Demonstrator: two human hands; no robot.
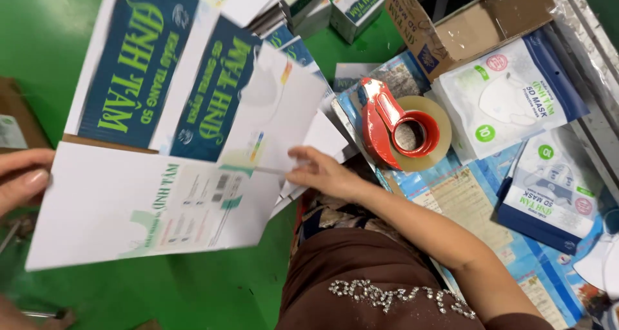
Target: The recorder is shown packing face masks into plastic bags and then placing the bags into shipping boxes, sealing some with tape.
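From my seat I see a flat, unfolded carton blank [148,204] held up over the green floor [39,40], white side toward the camera, with its blue printed panels [138,59] running up toward twelve o'clock. Its long axis runs roughly from eight o'clock to two o'clock, and the whole sheet is tilted slightly.

My left hand [19,175] sits at nine o'clock, fingers curled over the left edge of the white panel and gripping it; I can see the fingertips pressed onto the card, though the palm is cut off by the frame edge. My right hand [319,172] is near the centre, reaching in from four o'clock; its fingers are closed onto the right edge of the blank, where a narrow flap [284,111] stands up. I judge it a pinch, but the thumb is hidden behind the card.

So the blank lies between the two hands, each on one short edge. The right hand is nearer the flap and the fold lines.

At two o'clock from the right hand, just beside it, lies a red tape dispenser [403,133] with a clear roll. Farther toward three o'clock are white packets of face masks [509,104], and an open brown box [464,20] sits at one o'clock. More folded cartons [309,8] are stacked at twelve.
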